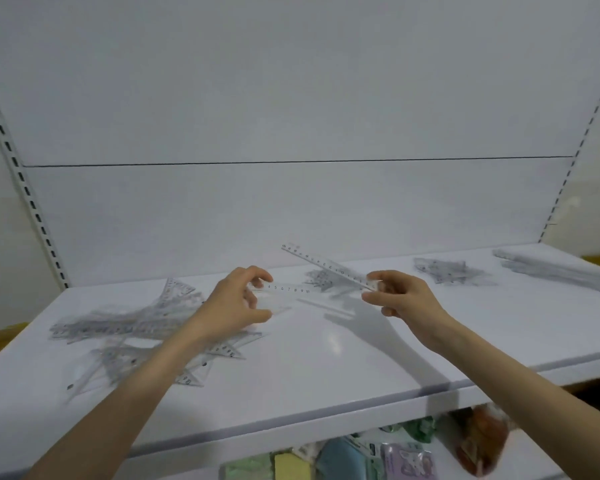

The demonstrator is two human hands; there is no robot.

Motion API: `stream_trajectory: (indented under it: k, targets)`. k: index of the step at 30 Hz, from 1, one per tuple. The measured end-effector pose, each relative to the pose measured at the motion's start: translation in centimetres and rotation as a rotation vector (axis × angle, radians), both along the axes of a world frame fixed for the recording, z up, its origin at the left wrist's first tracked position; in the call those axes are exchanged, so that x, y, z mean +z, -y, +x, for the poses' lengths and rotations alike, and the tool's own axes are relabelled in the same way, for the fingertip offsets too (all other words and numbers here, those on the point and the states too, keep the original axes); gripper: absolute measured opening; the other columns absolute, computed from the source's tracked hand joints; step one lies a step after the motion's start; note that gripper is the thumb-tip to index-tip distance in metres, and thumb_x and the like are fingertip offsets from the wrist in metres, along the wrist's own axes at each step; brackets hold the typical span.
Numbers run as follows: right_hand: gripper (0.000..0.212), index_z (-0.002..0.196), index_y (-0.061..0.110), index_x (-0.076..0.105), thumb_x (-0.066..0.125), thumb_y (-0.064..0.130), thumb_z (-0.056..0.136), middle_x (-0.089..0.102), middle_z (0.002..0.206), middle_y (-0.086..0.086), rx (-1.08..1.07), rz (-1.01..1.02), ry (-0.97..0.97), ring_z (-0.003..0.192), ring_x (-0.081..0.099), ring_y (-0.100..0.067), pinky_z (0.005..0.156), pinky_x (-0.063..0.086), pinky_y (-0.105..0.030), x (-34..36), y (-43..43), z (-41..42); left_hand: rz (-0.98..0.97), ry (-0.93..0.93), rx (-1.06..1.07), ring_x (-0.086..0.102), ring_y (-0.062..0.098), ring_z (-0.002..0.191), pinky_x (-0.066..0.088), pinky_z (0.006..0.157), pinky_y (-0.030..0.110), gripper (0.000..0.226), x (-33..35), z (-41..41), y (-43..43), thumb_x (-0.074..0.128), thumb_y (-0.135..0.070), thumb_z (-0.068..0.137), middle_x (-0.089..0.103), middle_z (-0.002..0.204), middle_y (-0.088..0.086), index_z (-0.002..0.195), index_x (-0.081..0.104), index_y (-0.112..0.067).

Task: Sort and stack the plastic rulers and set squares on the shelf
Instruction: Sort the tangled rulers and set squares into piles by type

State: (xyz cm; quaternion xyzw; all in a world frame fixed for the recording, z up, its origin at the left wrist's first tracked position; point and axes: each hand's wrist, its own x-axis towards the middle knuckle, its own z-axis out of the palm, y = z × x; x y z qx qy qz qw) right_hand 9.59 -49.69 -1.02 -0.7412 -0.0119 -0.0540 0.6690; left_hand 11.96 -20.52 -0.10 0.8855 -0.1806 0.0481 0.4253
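On the white shelf (326,362), about mid-width, both bare hands hover just above the surface. The right hand (400,294) pinches one end of a clear plastic ruler (326,264) between thumb and fingertips, its grip pressed tight on that end. The ruler slants up and away to the left, its far end lifted off the shelf. The left hand (238,303) has its grip curled round a clear plastic set square (284,296), thumb below and forefinger above. The printed numbers along the set square's top edge run toward the right hand. The two held pieces are near each other but apart.

A jumbled heap of clear rulers and set squares (129,327) lies on the left part of the shelf, partly under the left forearm. A small pile of clear pieces (317,280) sits behind the lifted ruler, near the back panel. Further right lies a neater pile of set squares (447,270), and at the far right a stack of long clear rulers (551,268).

Slotted metal uprights (25,188) frame the shelf at both sides. Below the front edge, pastel-coloured packets (343,459) show on a lower level, blurred.
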Motion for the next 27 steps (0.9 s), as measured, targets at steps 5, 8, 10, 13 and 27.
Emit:
stream_trajectory:
  k: [5,8,10,13,27]
  targets:
    - [0.025,0.098,0.010,0.070,0.076,0.000,0.076,0.049,0.063,0.008,-0.057,-0.041,0.059,0.058,0.043,-0.015,0.056,0.039,-0.023,0.0,6.6,0.2,0.058,0.056,-0.079,0.060,0.002,0.074,0.047,0.062,0.016,0.040,0.3,1.9,7.0,0.074,-0.010,0.073,0.055,0.104,-0.007,0.103,0.060,-0.031]
    - [0.024,0.098,0.011,0.069,0.076,0.003,0.077,0.049,0.063,0.009,-0.091,-0.076,0.086,0.059,0.043,-0.013,0.056,0.039,-0.023,0.0,12.3,0.0,0.097,0.079,-0.113,0.059,0.003,0.087,0.043,0.070,0.013,0.041,0.2,2.9,12.7,0.076,-0.015,0.072,0.058,0.104,-0.011,0.107,0.061,-0.032]
    - [0.021,0.097,0.015,0.069,0.076,0.008,0.079,0.051,0.067,0.008,-0.132,-0.136,0.098,0.063,0.045,-0.011,0.058,0.039,-0.019,0.0,16.7,-0.3,0.103,0.083,-0.133,0.058,0.006,0.090,0.044,0.072,0.015,0.039,0.2,3.5,17.2,0.077,-0.019,0.073,0.060,0.103,-0.010,0.106,0.062,-0.031]
    - [0.019,0.096,0.021,0.069,0.076,0.016,0.080,0.058,0.078,0.006,-0.215,-0.208,0.086,0.072,0.052,-0.009,0.067,0.041,-0.018,-0.2,24.6,-0.7,0.099,0.072,-0.156,0.058,0.003,0.085,0.045,0.073,0.018,0.041,0.0,4.2,25.1,0.075,-0.040,0.063,0.061,0.097,-0.012,0.101,0.060,-0.034]
    - [0.032,0.111,0.024,0.064,0.068,0.040,0.084,0.064,0.114,0.001,-0.619,-0.772,-0.088,0.109,0.052,-0.023,0.090,0.047,-0.040,-4.8,51.6,3.5,0.342,0.174,-0.172,0.043,-0.002,0.101,0.041,0.087,0.024,0.073,-2.3,4.8,46.1,0.042,-0.067,0.056,0.044,0.096,-0.031,0.119,0.054,-0.035]
